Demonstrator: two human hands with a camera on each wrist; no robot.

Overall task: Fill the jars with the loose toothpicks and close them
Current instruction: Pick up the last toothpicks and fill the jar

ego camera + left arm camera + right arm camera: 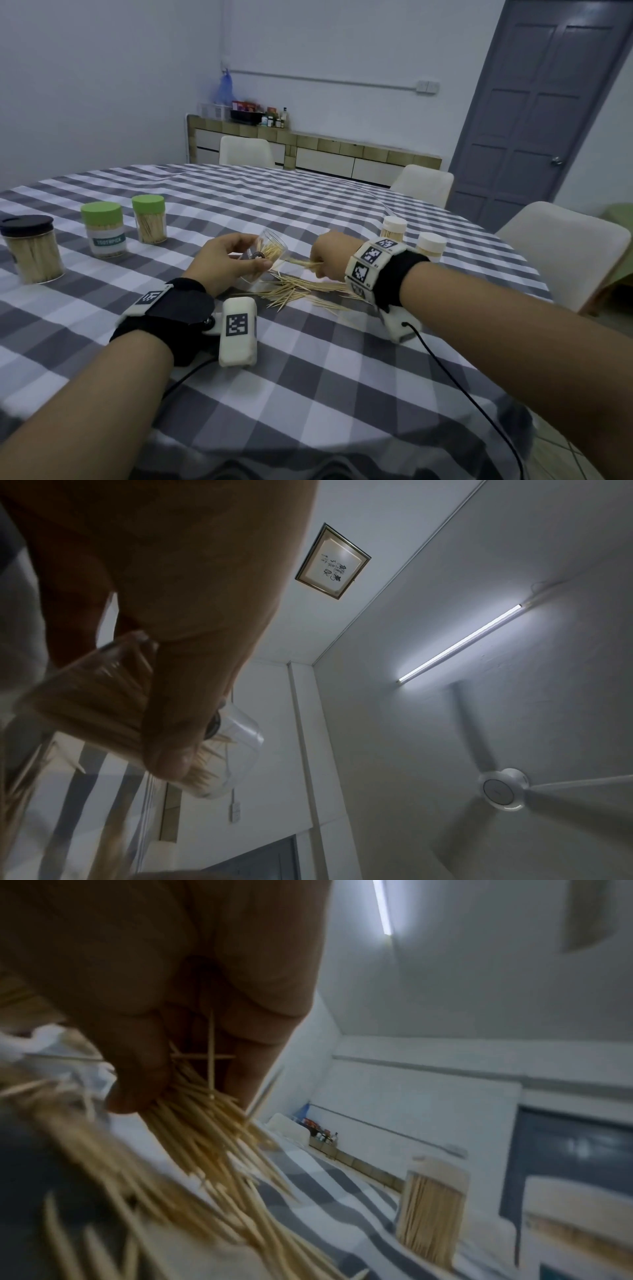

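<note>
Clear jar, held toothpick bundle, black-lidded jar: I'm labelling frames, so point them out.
clear jar (270, 245), head view, its transparent wall.
toothpick bundle (202, 1131), right wrist view, mid-bundle below the fingers.
black-lidded jar (34, 255), head view, its toothpick-filled wall.

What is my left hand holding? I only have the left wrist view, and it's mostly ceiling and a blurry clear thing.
Observer: Your left hand grips a clear open jar, tilted on its side, mouth towards your right hand.
Operator: Is my right hand carrying anything?
Observer: Yes, the right hand pinches a bundle of toothpicks, tips near the jar's mouth.
Operator: Any toothpicks left on the table?
Observer: A loose pile lies on the checked cloth below both hands.
Operator: Other jars done?
Observer: Five capped jars stand filled: three at left, two at right.
</note>
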